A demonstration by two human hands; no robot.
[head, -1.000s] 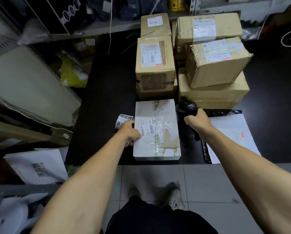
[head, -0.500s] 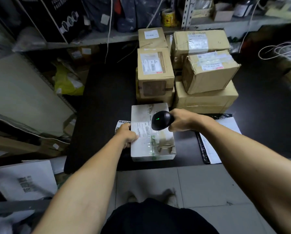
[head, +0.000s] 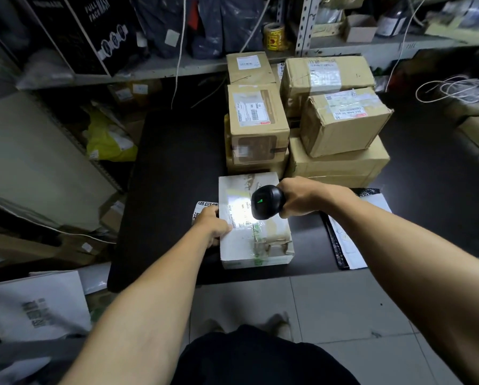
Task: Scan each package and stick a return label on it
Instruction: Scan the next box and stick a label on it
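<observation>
A flat white package (head: 260,243) wrapped in tape lies near the front edge of the black table (head: 171,173). My left hand (head: 213,226) grips its left side. My right hand (head: 305,197) holds a black barcode scanner (head: 266,202) just above the package, with a green light on top. A bright patch of scanner light falls on the package's shipping label (head: 239,213). A roll of return labels (head: 203,208) with black print peeks out behind my left hand.
Several brown cardboard boxes (head: 341,120) with labels are stacked at the back of the table. A white mailer bag (head: 352,237) lies at the right. Cluttered shelves (head: 177,68) stand behind and to the left; more white bags (head: 35,307) lie low on the left. Tiled floor is below.
My right hand lifted the scanner from the table's right side and brought it over the white package. The scanner light now shines on the label. My left hand stayed on the package.
</observation>
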